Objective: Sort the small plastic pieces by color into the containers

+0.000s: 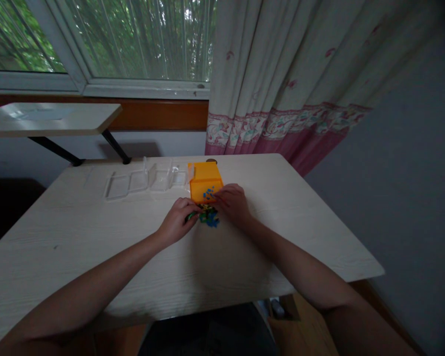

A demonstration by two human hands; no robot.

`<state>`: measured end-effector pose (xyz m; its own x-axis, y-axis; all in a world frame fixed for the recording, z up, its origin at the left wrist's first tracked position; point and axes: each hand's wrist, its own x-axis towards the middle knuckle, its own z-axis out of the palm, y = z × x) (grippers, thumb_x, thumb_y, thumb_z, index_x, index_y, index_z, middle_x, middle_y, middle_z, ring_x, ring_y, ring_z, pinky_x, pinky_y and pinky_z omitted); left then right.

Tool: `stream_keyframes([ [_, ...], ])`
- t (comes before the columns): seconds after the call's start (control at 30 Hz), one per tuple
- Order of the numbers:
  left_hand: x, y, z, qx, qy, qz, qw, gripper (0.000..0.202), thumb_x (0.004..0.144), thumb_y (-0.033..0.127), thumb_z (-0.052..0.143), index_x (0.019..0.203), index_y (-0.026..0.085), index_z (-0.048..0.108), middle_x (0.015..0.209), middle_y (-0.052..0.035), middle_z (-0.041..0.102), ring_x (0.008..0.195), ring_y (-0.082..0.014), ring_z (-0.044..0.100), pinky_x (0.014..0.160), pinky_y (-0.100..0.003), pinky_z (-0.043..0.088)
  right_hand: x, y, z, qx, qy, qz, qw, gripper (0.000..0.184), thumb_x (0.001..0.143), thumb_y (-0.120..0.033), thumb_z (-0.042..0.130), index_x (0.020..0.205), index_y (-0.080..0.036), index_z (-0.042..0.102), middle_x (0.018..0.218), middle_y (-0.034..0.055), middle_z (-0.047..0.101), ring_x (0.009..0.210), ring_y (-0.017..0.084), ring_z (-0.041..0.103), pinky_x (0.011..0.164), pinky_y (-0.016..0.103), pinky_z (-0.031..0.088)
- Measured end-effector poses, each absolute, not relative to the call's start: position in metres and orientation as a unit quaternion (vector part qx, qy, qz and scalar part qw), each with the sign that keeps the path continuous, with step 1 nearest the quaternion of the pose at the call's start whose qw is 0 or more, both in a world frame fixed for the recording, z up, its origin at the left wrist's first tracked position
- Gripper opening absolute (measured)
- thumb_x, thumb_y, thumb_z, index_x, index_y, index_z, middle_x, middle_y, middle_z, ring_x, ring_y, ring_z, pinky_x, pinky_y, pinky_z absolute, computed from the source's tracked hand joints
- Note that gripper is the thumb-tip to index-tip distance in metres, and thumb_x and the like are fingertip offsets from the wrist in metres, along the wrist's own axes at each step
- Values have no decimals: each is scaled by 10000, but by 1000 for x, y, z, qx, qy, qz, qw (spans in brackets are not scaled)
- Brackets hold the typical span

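Note:
An open orange box (206,172) lies on the table with its lid folded back, and several small blue pieces (208,193) rest in its near half. Just in front of it is a loose pile of small blue, green, yellow and black pieces (209,217). My left hand (178,221) is at the pile's left side, thumb and fingers closed around something dark and green that is too small to name. Over the box's near right corner, my right hand (234,201) has its fingertips pinched together near the blue pieces. Whatever it holds is hidden.
Several clear plastic containers (159,179) stand left of the box along the table's back. A small dark round object (211,160) sits behind the box. A raised white shelf (59,118) on black legs stands at the back left. Curtains (267,89) hang behind the table (300,217).

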<state>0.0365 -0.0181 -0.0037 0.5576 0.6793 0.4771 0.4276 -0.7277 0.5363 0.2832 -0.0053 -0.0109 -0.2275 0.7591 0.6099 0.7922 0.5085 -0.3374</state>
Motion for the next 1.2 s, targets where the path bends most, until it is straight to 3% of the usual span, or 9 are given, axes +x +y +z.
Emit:
stream_keyframes([
  [0.17,35,-21,-3,883,302,324,154,205,921,186,553,1082,189,681,1034,-98,610,1006,-235,548,879,-404,478,292,3,-13,-562,-731,-20,386,271,959,-412,551,939,-241,760,943,50,722,948,220,585,912,400,398],
  [0.4,34,-21,-1,890,306,308,139,225,905,177,554,1090,183,682,1050,-105,608,1019,-242,551,899,-410,479,291,2,-16,-555,-755,-11,349,319,989,-406,485,1105,-248,737,1043,56,716,1019,224,565,951,403,359],
  [0.6,34,-23,-3,922,251,271,116,283,903,250,603,1176,240,679,1201,-112,581,1132,-267,533,969,-454,460,291,3,-16,-551,-760,-7,345,354,997,-424,461,1092,-226,739,1036,59,727,1003,223,583,940,390,370],
  [0.73,35,-25,-4,938,224,247,94,250,907,284,599,1130,260,710,1232,-98,580,1162,-287,533,999,-486,442,291,5,-17,-557,-761,-3,331,339,990,-428,480,1100,-237,738,1038,54,730,1004,223,588,930,383,370],
  [1.2,35,-25,-2,929,233,274,94,165,942,288,564,954,181,689,1087,-109,615,1047,-248,556,905,-421,481,295,4,-22,-534,-752,18,386,324,947,-207,461,1179,-206,687,1095,77,717,1035,236,587,933,404,415],
])
